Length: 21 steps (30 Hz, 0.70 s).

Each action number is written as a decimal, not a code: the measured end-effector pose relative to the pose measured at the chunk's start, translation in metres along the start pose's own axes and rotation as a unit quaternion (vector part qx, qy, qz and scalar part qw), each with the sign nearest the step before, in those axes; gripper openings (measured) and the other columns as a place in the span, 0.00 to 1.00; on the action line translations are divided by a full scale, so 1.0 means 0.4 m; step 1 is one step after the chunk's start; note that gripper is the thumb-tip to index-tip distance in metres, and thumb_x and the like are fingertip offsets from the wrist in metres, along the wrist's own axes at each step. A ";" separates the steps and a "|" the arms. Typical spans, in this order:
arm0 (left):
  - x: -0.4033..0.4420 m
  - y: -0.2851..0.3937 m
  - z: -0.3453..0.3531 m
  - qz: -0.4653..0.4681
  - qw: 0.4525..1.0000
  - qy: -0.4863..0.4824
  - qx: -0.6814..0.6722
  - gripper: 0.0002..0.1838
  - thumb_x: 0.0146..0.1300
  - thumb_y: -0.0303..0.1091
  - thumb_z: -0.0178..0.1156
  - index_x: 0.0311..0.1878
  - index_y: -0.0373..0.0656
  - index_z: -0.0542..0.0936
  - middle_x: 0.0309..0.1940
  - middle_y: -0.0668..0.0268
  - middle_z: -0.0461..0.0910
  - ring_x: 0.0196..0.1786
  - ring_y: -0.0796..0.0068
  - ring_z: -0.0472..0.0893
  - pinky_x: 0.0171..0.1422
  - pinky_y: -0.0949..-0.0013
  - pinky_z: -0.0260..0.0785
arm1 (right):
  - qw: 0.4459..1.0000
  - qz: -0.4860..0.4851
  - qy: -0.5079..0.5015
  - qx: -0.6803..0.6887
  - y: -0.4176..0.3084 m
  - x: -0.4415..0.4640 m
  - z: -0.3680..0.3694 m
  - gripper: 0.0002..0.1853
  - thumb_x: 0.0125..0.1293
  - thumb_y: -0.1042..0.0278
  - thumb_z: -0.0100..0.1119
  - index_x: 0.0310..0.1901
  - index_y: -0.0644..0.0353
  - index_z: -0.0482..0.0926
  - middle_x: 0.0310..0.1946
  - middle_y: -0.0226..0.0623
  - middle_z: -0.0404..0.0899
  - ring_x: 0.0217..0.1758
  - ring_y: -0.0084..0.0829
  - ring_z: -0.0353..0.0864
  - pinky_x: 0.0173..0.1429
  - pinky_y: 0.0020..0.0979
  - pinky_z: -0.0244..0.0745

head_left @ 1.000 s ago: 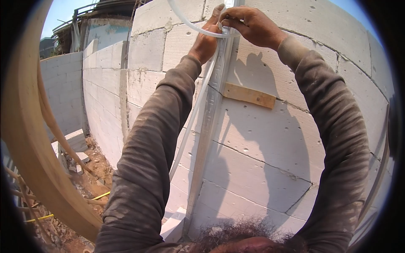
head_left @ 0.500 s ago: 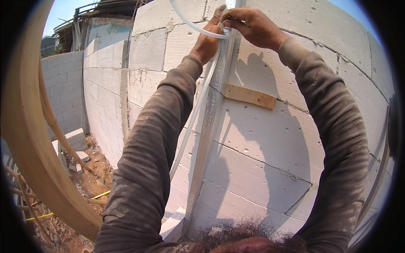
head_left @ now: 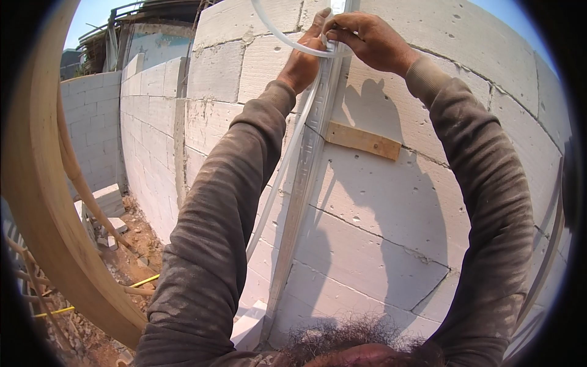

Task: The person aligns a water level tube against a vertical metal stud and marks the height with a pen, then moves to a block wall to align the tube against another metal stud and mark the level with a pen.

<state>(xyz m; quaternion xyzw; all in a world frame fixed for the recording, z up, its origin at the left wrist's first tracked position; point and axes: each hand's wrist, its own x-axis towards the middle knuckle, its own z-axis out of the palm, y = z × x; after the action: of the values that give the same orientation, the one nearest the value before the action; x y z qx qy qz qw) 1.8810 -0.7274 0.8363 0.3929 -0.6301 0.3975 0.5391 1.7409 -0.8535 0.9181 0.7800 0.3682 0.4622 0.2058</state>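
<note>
At the top of the head view, my left hand (head_left: 304, 61) is closed around a clear plastic tube (head_left: 273, 211), thumb pointing up, against an upright metal channel (head_left: 306, 162). The tube hangs down below this hand beside the channel. A bent length of tube curves in from the top left and crosses the channel just under my fingers. Right beside it, my right hand (head_left: 373, 44) is pinched shut at the channel, its fingertips meeting the left hand. What lies between those fingertips is too small to make out.
Behind the channel stands a pale block wall (head_left: 379, 202) with a short wooden batten (head_left: 364, 140) on it. A thick wooden piece (head_left: 36, 153) curves close along the left. Rubble and loose blocks (head_left: 109, 200) lie on the ground at lower left. A white block (head_left: 249, 327) sits by the channel's foot.
The view has shifted very slightly. Both hands stay at the same spot on the channel, and the bent tube has moved slightly to the right.
</note>
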 end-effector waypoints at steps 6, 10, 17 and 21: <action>-0.001 -0.004 0.000 0.004 1.000 -0.002 0.011 0.35 0.74 0.41 0.34 0.84 0.43 0.56 0.84 0.54 0.56 0.83 0.55 0.61 0.85 0.63 0.57 | 1.000 0.011 0.022 -0.002 -0.004 -0.001 0.008 0.11 0.79 0.65 0.57 0.54 0.59 0.85 0.44 0.43 0.88 0.47 0.38 0.89 0.56 0.38 0.84; 0.001 -0.007 -0.003 0.006 1.000 -0.003 0.020 0.35 0.75 0.41 0.34 0.84 0.44 0.56 0.84 0.54 0.55 0.83 0.55 0.60 0.85 0.63 0.56 | 0.999 0.021 0.022 -0.014 -0.012 0.002 0.007 0.11 0.80 0.65 0.57 0.54 0.59 0.84 0.44 0.43 0.88 0.46 0.37 0.89 0.55 0.38 0.84; 0.001 -0.015 -0.002 0.009 1.000 -0.005 0.023 0.35 0.76 0.43 0.33 0.84 0.45 0.55 0.84 0.55 0.54 0.83 0.55 0.59 0.86 0.62 0.57 | 0.999 0.020 0.019 -0.022 -0.013 0.003 0.006 0.10 0.79 0.66 0.58 0.53 0.59 0.85 0.44 0.43 0.88 0.46 0.38 0.89 0.55 0.38 0.85; 0.002 -0.032 -0.005 -0.007 1.000 0.001 -0.024 0.31 0.77 0.37 0.35 0.81 0.42 0.62 0.84 0.54 0.55 0.84 0.55 0.59 0.86 0.62 0.56 | 0.998 0.034 0.046 0.021 -0.009 -0.006 0.009 0.10 0.78 0.68 0.59 0.52 0.61 0.87 0.46 0.46 0.90 0.48 0.46 0.90 0.59 0.39 0.85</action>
<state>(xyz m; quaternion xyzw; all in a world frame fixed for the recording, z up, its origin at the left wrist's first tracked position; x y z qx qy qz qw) 1.8933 -0.7305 0.8381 0.3839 -0.6361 0.3790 0.5516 1.7421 -0.8528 0.9127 0.7740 0.3602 0.4968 0.1560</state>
